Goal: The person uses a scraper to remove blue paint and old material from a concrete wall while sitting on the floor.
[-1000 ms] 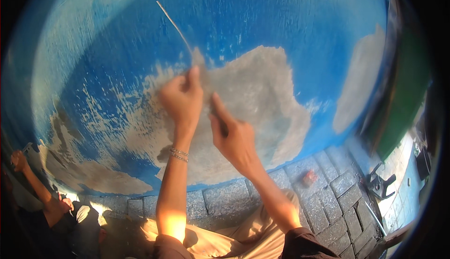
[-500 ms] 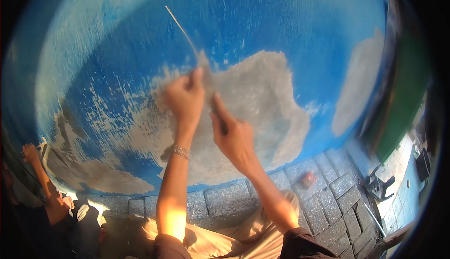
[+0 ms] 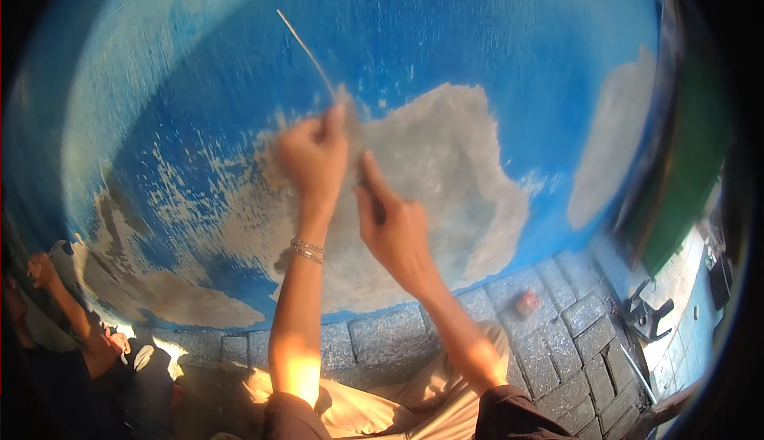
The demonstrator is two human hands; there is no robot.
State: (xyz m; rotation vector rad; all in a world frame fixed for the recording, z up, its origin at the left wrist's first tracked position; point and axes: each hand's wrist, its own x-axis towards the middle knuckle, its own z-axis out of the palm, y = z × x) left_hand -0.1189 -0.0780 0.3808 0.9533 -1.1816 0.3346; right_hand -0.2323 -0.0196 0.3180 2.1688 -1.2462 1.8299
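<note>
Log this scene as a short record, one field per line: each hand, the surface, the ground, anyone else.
Left hand: closed, apparently on a blurred grey tool
Right hand: forefinger extended toward the tool's lower end; contact unclear
Surface: blue paint with a large worn grey patch
Ground: grey paving blocks
Others: another person's raised hand, far left

Floor of grey paving blocks point(image 3: 585, 313), closely laid; on it, one small reddish item point(image 3: 527, 303) (kind unclear).
</note>
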